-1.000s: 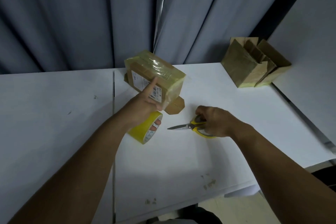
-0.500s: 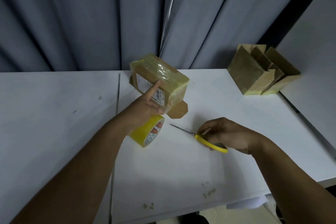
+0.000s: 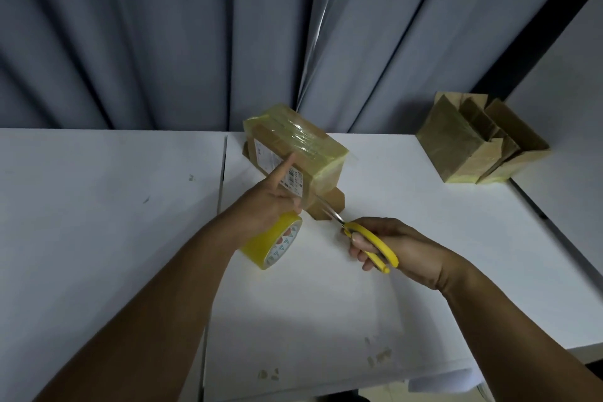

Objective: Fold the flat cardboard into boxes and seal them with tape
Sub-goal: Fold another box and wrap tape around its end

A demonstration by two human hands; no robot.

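- Head view: our box (image 3: 295, 147) stands folded and wrapped in tape. Just before it, our left hand (image 3: 266, 206) curls round the tape roll (image 3: 272, 246), forefinger pressing the box.
- Our right hand (image 3: 396, 246) grips the scissors (image 3: 372, 240), blades beside the box; we judge that the cut is what remains here.
- Well right of the box stand other taped boxes (image 3: 473, 143).

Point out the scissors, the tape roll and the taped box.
scissors (image 3: 381, 246): head view, on the yellow handle.
tape roll (image 3: 265, 242): head view, on its yellow outer band.
box (image 3: 300, 135): head view, on its taped top face.
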